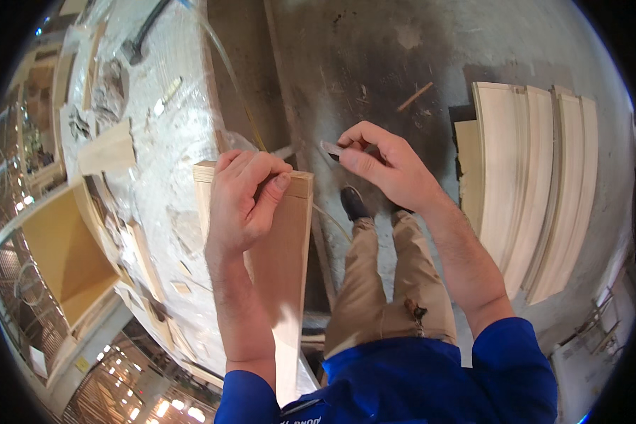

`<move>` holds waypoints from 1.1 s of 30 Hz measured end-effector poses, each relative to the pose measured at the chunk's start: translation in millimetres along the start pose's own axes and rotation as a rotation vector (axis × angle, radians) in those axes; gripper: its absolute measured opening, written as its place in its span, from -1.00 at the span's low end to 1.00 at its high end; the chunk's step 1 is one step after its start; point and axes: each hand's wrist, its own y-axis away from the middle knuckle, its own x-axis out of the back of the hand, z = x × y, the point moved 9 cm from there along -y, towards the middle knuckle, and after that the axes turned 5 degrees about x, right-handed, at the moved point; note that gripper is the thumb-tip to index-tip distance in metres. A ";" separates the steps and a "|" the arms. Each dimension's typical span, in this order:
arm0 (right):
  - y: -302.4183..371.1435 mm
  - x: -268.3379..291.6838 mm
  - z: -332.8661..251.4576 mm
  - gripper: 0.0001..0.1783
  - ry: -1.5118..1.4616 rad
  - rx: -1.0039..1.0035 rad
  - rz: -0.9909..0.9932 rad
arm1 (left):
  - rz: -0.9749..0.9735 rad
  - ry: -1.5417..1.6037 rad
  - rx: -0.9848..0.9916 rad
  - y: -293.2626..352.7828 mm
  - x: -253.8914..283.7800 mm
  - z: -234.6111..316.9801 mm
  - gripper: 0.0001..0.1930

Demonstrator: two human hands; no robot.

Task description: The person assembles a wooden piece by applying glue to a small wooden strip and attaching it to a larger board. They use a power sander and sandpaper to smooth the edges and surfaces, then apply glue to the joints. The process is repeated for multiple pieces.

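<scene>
My left hand (246,201) is closed over the top end of a pale wooden panel (279,244), its thumb and forefinger curled together near the top edge. The panel stands on edge along the workbench side, its long face running down toward my body. To the right of it, over the floor, my right hand (392,166) pinches a small flat tool (331,149) with a pale tip and a dark part. What kind of tool it is cannot be made out. The tool is apart from the panel.
A workbench (173,134) covered in clear plastic film lies left, with wood offcuts, a black-handled tool (136,48) and an open yellowish wooden box (71,247). A thin hose (233,78) hangs beside it. Several pale wooden panels (533,184) lean right; a wood stick (415,97) lies on the floor.
</scene>
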 end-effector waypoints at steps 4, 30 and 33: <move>22.3 -12.6 -33.9 -0.64 0.221 0.311 -0.110 | 0.167 -0.023 0.020 40.7 8.3 3.0 -0.91; -76.2 -141.7 -33.4 -0.73 0.247 0.186 -0.847 | 0.785 -0.007 0.627 129.6 45.9 -81.0 -0.89; -102.7 -179.3 -23.7 -0.70 -0.025 0.308 -0.847 | 0.837 -0.126 0.680 135.9 43.6 -77.2 -0.88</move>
